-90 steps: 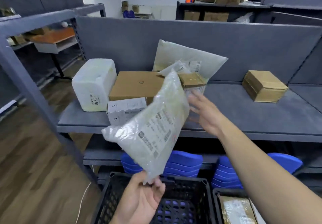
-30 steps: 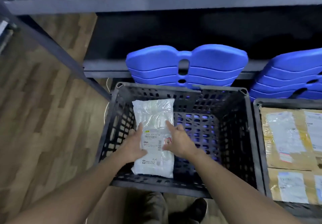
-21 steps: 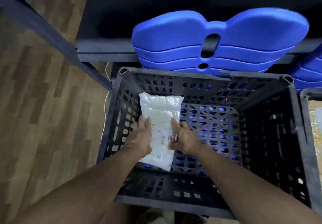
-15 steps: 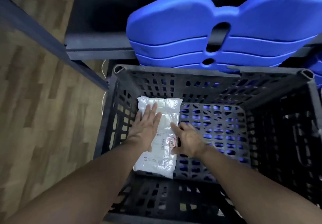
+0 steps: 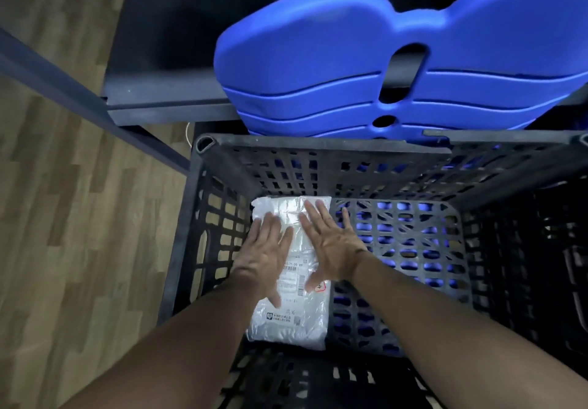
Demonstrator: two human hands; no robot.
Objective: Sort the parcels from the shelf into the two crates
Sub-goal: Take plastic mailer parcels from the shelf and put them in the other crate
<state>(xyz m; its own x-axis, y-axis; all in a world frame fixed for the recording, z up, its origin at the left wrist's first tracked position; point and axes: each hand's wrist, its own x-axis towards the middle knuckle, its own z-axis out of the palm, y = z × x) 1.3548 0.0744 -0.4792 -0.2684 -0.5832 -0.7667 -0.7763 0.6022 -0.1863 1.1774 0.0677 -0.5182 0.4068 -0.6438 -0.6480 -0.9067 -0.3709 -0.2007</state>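
Note:
A white plastic mailer parcel [image 5: 291, 316] with a printed label lies flat on the floor of the black lattice crate [image 5: 318, 147], against its left side. My left hand [image 5: 265, 256] rests palm down on the parcel's left half with straight fingers. My right hand [image 5: 331, 243] lies flat on its right half, fingers spread, partly over the crate floor. Neither hand grips anything. The shelf's parcels and the second crate are out of view.
A stack of blue moulded plastic seats [image 5: 397, 68] sits just behind the crate, under the dark shelf rail [image 5: 165, 112]. A grey shelf post [image 5: 79, 96] slants across the wooden floor [image 5: 63, 249] at the left.
The parcel went from held up at the shelf down into the crate. Within the last half second both hands flattened out on top of it; my right hand moved from its edge onto it.

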